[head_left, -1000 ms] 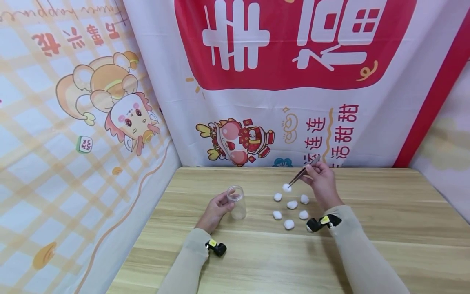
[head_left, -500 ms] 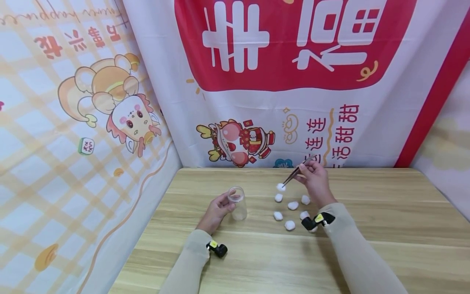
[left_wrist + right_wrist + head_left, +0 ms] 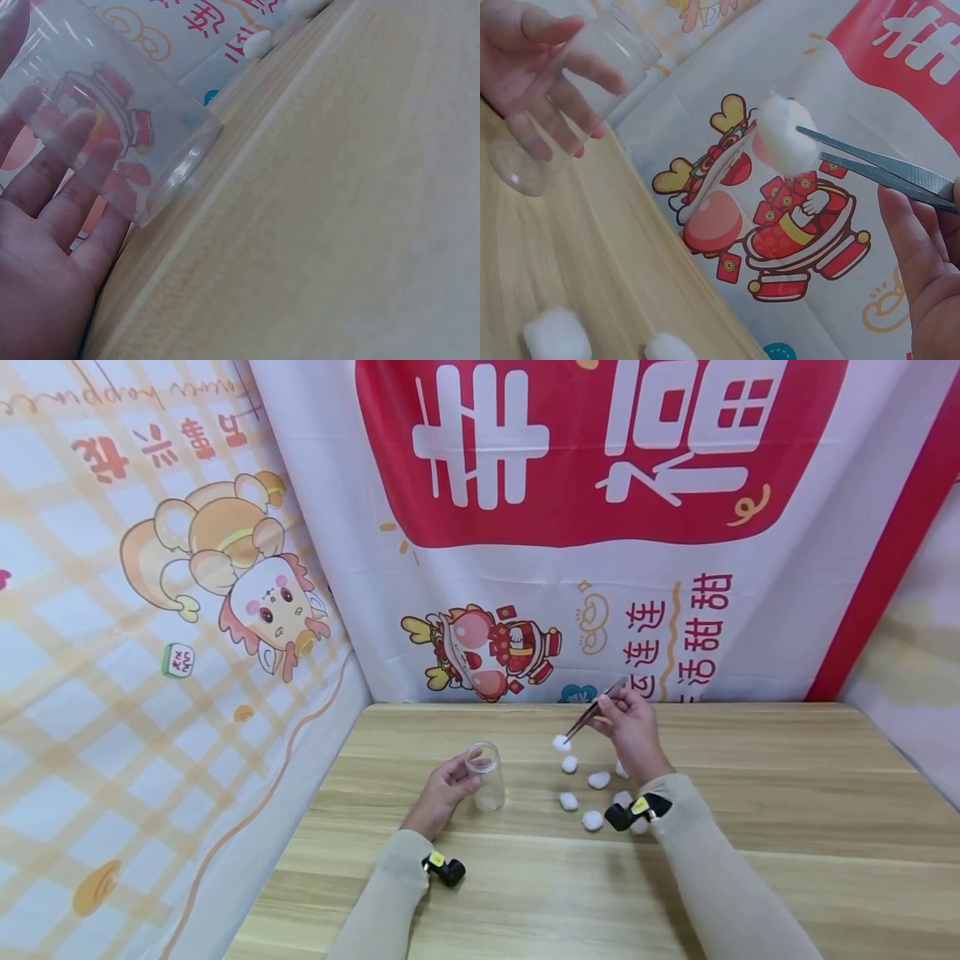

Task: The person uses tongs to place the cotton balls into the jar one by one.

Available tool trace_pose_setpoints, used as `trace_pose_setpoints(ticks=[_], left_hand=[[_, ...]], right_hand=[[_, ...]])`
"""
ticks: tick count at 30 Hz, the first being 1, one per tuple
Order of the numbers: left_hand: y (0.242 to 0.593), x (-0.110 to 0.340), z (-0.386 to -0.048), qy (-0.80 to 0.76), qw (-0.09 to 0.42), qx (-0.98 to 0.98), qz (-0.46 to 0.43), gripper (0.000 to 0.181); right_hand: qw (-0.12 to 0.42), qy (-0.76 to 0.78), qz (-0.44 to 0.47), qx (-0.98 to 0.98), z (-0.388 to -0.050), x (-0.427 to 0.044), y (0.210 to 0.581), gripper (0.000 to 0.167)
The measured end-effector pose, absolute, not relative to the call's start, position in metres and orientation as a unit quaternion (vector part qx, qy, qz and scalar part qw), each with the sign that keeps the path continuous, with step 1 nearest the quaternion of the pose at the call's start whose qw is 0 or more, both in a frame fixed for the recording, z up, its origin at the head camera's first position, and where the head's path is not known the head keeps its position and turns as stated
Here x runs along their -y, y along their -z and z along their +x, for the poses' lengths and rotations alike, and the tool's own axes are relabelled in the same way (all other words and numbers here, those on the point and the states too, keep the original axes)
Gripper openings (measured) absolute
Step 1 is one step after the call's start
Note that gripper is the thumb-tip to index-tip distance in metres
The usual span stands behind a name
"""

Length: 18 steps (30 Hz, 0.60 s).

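My left hand grips a clear jar that stands upright on the table, its mouth uncovered. In the left wrist view the fingers show through the jar's wall. Over to the right, my right hand pinches metal tweezers pointing down and left. At their tips is a white cotton ball, which the right wrist view shows held up off the table. The jar and the cotton ball are still apart, with a stretch of table between them.
Several cotton balls lie on the wooden table between the hands, among them one at the front and one just below the tweezers. Some sit partly behind the right wrist's camera. A printed cloth hangs at the table's back edge.
My right hand has moved left with the tweezers, and the cotton ball at their tips has moved left with them. My left hand and the jar have stayed put.
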<state>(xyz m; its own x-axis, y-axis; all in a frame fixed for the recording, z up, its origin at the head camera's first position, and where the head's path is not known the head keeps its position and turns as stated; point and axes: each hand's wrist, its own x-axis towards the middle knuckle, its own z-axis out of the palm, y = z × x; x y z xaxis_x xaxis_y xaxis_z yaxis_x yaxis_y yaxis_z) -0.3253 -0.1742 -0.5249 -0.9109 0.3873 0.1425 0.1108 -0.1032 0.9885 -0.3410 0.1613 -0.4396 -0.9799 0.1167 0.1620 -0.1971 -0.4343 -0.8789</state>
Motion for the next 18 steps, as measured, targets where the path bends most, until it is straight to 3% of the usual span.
trace_pose_setpoints(ticks=[18], left_hand=[[0.527, 0.174, -0.328, -0.718, 0.091, -0.662, 0.193, 0.054]], right_hand=[[0.079, -0.851, 0.038, 0.519, -0.346, -0.138, 0.435, 0.012]])
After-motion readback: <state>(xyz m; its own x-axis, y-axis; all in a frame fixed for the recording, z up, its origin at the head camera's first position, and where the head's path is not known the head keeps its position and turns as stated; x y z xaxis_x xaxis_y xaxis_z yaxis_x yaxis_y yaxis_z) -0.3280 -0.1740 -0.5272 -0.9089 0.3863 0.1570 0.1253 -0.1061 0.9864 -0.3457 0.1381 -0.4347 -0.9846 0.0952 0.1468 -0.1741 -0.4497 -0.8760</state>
